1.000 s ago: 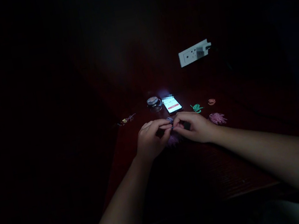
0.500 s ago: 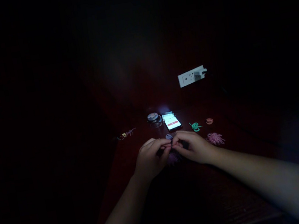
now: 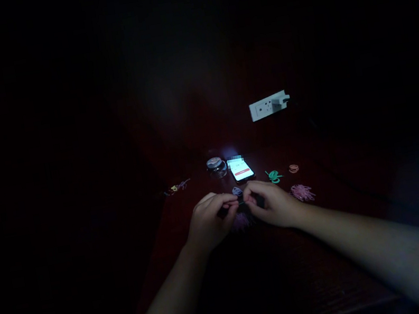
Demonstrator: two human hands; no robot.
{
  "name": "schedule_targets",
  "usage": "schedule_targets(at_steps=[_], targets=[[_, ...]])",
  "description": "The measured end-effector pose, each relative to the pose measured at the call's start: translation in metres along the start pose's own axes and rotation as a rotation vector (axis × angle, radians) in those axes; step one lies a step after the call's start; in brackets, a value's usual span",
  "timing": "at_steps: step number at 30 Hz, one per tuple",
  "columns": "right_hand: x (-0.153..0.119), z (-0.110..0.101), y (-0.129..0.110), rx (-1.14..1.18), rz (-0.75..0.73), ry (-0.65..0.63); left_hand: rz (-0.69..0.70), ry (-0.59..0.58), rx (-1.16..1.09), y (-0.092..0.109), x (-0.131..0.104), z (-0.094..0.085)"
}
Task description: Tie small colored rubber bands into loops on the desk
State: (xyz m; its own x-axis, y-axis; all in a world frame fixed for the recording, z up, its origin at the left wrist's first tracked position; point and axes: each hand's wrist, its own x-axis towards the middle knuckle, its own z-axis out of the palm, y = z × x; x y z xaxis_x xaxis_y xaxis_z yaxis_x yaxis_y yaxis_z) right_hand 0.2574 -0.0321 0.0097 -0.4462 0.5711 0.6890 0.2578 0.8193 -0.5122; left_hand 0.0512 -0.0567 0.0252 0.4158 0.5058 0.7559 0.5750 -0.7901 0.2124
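My left hand (image 3: 212, 219) and my right hand (image 3: 271, 203) face each other above a dark red table, fingertips pinched. Between them runs a thin, dark greenish strand (image 3: 242, 203), with one end at each hand's fingertips. Just beyond the fingers lies a small bluish-purple looped piece (image 3: 237, 191). A pile of purple strands (image 3: 241, 221) is partly hidden below my hands. To the right of my right hand sits a pile of pink strands (image 3: 302, 193). Green loops (image 3: 274, 176) and an orange loop (image 3: 294, 168) lie farther back.
A lit phone (image 3: 241, 169) lies behind my hands, beside a round clear container (image 3: 216, 166). Yellow and purple bits (image 3: 176, 187) are at the table's left. A white socket panel (image 3: 268, 106) with a plug is on the wall. Surroundings are very dark.
My hands have moved slightly apart, my right hand a little to the right. The strand between the fingertips now shows more clearly.
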Motion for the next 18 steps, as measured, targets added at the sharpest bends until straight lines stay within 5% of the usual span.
schedule_targets(at_steps=[18], targets=[[0.0011, -0.0031, -0.0053, -0.015, -0.025, -0.016, 0.014, 0.0, 0.017, 0.0023, 0.0018, -0.0033]])
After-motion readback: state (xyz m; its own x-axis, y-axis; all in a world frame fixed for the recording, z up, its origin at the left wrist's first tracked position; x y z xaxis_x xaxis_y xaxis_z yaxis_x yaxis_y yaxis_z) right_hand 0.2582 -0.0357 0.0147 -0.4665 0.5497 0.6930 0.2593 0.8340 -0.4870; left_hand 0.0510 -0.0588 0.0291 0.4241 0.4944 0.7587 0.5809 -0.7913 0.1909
